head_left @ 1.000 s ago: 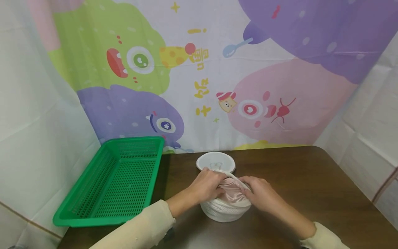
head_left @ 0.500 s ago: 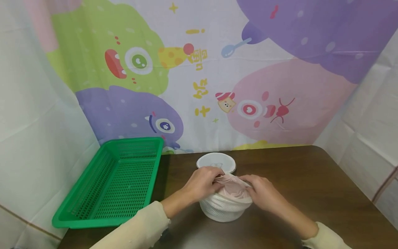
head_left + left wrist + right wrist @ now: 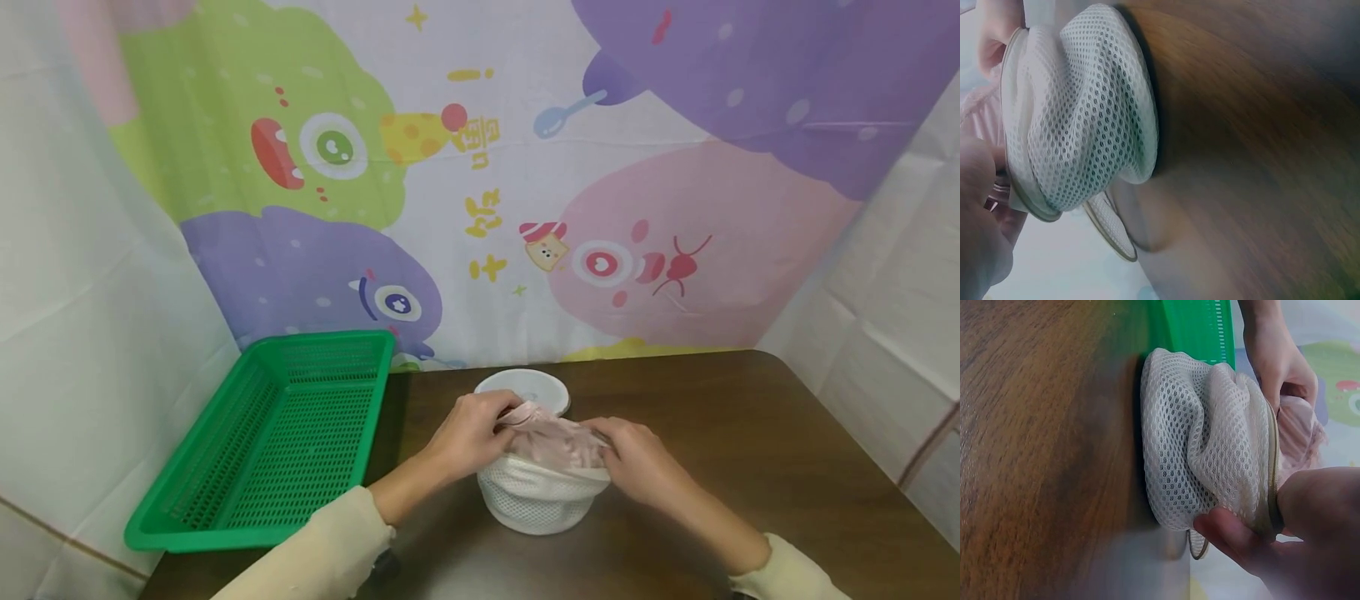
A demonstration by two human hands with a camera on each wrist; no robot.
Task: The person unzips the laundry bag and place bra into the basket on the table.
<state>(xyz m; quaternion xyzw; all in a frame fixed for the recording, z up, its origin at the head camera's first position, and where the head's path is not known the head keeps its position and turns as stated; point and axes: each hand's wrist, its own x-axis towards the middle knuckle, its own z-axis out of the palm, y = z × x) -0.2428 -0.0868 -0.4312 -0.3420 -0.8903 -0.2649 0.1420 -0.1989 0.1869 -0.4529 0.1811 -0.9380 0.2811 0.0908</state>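
Observation:
A round white mesh bag [image 3: 534, 500] stands on the table, its lid [image 3: 536, 386] folded back behind it. Pale pink cloth [image 3: 551, 442] bulges out of its opening. The left hand [image 3: 472, 433] pinches the cloth at the left side, above the rim. At the right rim is the right hand [image 3: 637, 458]; in the right wrist view its thumb and fingers [image 3: 1235, 537] hold the rim and mesh wall of the bag [image 3: 1175, 437]. The left wrist view shows the left hand [image 3: 982, 219] close to the zipper edge of the bag [image 3: 1091, 106].
A green perforated basket [image 3: 300, 450] sits at the left of the brown table [image 3: 720, 433]. Behind the table hangs a cloth printed with cartoon figures [image 3: 480, 317], and white sheets [image 3: 97, 317] hang at both sides.
The left hand has moved left and slightly up from the bag's rim, drawing pink cloth above the opening. The front rim has dropped a little, while the right hand has barely moved.

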